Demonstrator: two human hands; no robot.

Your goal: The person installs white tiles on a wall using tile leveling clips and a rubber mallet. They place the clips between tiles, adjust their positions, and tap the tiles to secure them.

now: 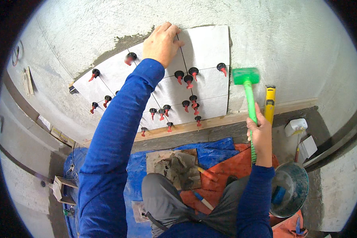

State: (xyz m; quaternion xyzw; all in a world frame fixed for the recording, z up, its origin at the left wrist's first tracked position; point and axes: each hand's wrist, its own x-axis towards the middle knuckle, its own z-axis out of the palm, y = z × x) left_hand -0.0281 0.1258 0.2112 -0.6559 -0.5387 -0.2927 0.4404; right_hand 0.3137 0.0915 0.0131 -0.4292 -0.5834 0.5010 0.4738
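Head view: right hand (261, 137) fingers wrap green mallet (246, 76), just right of far-right wall tile (208, 45); left hand (160, 44) fingers spread at tiles' far edge. Probably best: light, even taps, avoiding fingers and red-black leveling clips (188, 81).

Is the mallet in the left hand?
No, the right hand grips the green mallet, while the left hand touches the white tiles.

The spirit level (269, 104) is right of the tiles (208, 49).
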